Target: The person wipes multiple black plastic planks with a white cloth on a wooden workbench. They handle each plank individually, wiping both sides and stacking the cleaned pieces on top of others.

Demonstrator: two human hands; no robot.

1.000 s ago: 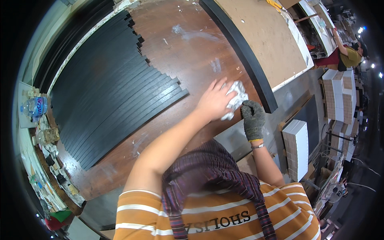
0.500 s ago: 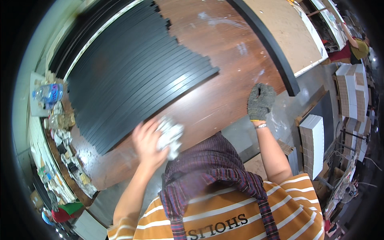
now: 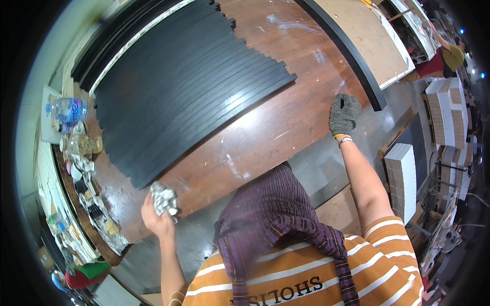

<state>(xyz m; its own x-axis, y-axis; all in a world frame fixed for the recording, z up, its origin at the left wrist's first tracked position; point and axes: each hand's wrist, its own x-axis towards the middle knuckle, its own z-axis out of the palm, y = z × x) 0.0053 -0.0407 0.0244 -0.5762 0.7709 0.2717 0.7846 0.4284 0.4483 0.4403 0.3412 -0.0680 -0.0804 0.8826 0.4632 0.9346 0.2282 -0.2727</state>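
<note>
I have a single view, a wide fisheye worn on the head, looking steeply down past the wearer's striped shirt (image 3: 306, 270) onto the brown tabletop (image 3: 286, 117) close below. Straight edges bow toward the dark rim, and both forearms enter from the lower edge.

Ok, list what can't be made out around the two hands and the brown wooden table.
Head view:
- Left hand: its palm, hidden by the crumpled white cloth it grips.
- Grey knitted glove on the right hand: fingertips curl over the brown wooden table edge, out of sight.
- Person's lap and table underside: blocked by the purple checked head scarf.
- Clutter along the table's left end: too small and warped.
</note>
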